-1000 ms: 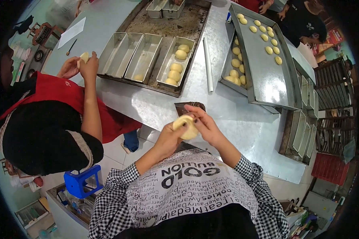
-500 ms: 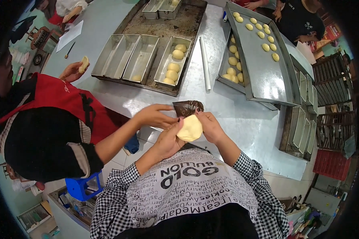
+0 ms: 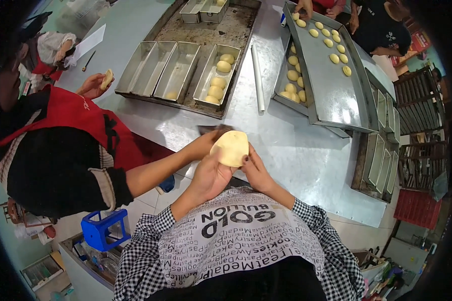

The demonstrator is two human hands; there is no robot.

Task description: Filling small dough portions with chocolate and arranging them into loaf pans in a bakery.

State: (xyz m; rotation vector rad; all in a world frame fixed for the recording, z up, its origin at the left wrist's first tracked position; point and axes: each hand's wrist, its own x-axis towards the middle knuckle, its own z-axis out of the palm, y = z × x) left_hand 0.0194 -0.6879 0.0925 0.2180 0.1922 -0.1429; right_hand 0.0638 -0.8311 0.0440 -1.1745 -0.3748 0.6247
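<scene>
A flattened round of pale yellow dough point(image 3: 233, 148) is held up in front of me, just past the table's near edge. My left hand point(image 3: 211, 174) grips its left and lower side, the thumb blurred on its face. Along its lower right edge, my right hand point(image 3: 256, 172) pinches it between thumb and fingers. A co-worker's hand point(image 3: 204, 144) reaches in from the left behind the dough, touching a dark bag point(image 3: 213, 129) that is smeared and mostly hidden. That co-worker's other hand point(image 3: 91, 85) holds another piece of dough point(image 3: 107, 79).
Ahead, a dark baking tray point(image 3: 186, 30) carries loaf tins point(image 3: 177, 70), one with several dough balls point(image 3: 216, 92). A white rolling pin point(image 3: 258, 75) lies beside it. At right stand trays of dough balls point(image 3: 336, 95) and more tins point(image 3: 381, 160). A blue stool point(image 3: 104, 230) stands lower left.
The dough has risen slightly and shifted left, turned in my hands. My right hand has slid from its upper right to its lower right edge. The co-worker's dark bag has moved left behind it.
</scene>
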